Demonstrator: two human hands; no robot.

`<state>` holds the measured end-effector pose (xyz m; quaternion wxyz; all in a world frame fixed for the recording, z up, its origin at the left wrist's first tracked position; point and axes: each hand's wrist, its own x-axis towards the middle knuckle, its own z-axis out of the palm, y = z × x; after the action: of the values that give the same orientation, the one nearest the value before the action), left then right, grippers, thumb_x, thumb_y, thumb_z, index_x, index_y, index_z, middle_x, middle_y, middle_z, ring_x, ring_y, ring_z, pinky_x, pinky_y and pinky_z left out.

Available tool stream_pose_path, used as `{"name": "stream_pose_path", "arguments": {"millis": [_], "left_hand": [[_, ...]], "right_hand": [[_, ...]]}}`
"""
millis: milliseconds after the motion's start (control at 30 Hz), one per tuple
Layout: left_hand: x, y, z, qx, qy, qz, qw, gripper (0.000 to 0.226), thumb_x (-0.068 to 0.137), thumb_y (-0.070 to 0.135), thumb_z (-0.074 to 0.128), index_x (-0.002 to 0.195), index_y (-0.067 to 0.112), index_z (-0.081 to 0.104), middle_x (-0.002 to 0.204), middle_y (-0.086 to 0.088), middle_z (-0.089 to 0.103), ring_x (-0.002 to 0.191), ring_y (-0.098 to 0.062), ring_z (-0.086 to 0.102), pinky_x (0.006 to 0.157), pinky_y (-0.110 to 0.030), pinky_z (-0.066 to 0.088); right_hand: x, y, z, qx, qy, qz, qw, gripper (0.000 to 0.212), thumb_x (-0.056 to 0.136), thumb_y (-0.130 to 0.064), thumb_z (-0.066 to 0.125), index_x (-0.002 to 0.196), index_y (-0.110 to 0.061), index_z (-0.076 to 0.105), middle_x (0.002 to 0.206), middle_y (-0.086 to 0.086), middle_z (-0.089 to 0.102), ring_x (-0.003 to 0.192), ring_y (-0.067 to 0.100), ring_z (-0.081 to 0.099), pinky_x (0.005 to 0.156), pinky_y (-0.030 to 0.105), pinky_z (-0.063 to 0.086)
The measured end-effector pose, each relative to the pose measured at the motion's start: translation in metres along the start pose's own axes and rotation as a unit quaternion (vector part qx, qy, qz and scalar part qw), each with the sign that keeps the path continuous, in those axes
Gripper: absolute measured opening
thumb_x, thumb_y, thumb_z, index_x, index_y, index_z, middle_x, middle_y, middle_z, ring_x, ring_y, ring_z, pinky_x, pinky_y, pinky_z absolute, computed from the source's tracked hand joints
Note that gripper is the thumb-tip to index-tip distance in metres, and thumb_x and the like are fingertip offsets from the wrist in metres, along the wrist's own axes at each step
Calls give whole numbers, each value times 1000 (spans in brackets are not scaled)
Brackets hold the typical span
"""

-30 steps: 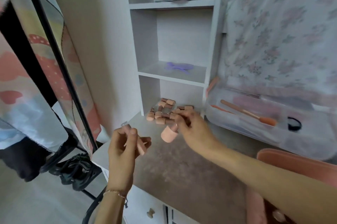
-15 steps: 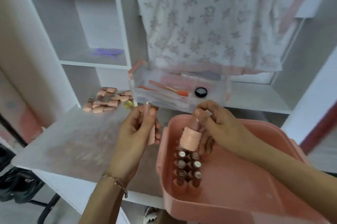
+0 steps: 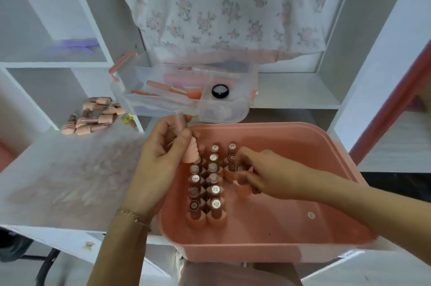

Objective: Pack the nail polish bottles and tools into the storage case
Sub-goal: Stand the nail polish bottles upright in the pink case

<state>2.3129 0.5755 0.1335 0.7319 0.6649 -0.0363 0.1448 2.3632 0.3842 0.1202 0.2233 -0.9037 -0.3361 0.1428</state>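
Pink storage case (image 3: 291, 248), bottles standing inside with caps down: two columns of about five, a third partly hidden. Right hand (image 3: 263, 173) sets one there, fingers curled around it. Left hand (image 3: 161, 159) pinches one bottle (image 3: 190, 149), cap down, over the case's left rim.

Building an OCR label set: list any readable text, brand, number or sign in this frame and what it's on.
No readable text.
Bottles in the pink case: round cap tops show pale marks, too blurred to read.
Loose bottles on the shelf: no visible lettering.
Clear tray: no label visible.
Bottle in the left hand: none visible.
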Motion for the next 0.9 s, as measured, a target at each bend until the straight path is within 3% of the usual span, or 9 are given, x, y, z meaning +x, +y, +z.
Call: {"name": "stream_pose_path", "arguments": {"millis": [133,333,467,567,667,800,900], "left_hand": [[-2,-2,-4,-19,15,5,1000,21,77,24,56,97,18,58,80,2,65,77,-15,64,75,-27,54],[-2,-3,-6,-31,12,5,999,21,77,23,55,98,19,57,79,4,67,77,-12,65,71,-23,54],[-1,-4,-5,-18,-1,12,1000,19,79,23,54,97,19,56,78,5,67,79,-13,65,72,-22,53],[-2,-4,-5,-15,-5,17,1000,19,78,23,54,97,19,56,77,6,67,78,-12,65,71,-21,53],[-3,-3,-5,2,-5,21,1000,20,78,24,54,98,20,57,77,6,67,77,-10,64,72,-21,52],[-4,-3,-6,16,-4,23,1000,22,78,26,53,99,22,57,78,8,67,79,-11,64,78,-24,53],[-4,-3,-5,28,-4,26,999,22,78,28,54,99,23,57,78,9,67,82,-12,63,82,-28,52]], "right_hand": [[7,0,10,-10,-8,11,1000,19,93,-31,47,103,-15,42,79,3,57,75,24,56,72,36,48],[7,5,17,47,1,56,997,14,88,-24,56,97,-20,46,74,-5,59,79,19,61,71,25,43],[4,9,26,27,16,40,999,18,83,-10,54,101,-11,54,98,6,65,88,21,58,65,20,35],[3,14,31,-9,20,46,999,23,84,-11,55,106,-11,51,104,9,61,91,21,55,63,15,26],[4,19,39,-32,4,66,997,13,85,-14,53,95,-16,45,109,13,59,100,30,54,61,18,24],[8,21,43,-23,14,76,997,25,82,-9,52,72,-23,34,101,14,63,92,30,55,59,19,24],[9,20,45,-19,37,65,997,22,80,-8,53,73,-22,38,95,14,65,88,31,56,57,19,24]]}}
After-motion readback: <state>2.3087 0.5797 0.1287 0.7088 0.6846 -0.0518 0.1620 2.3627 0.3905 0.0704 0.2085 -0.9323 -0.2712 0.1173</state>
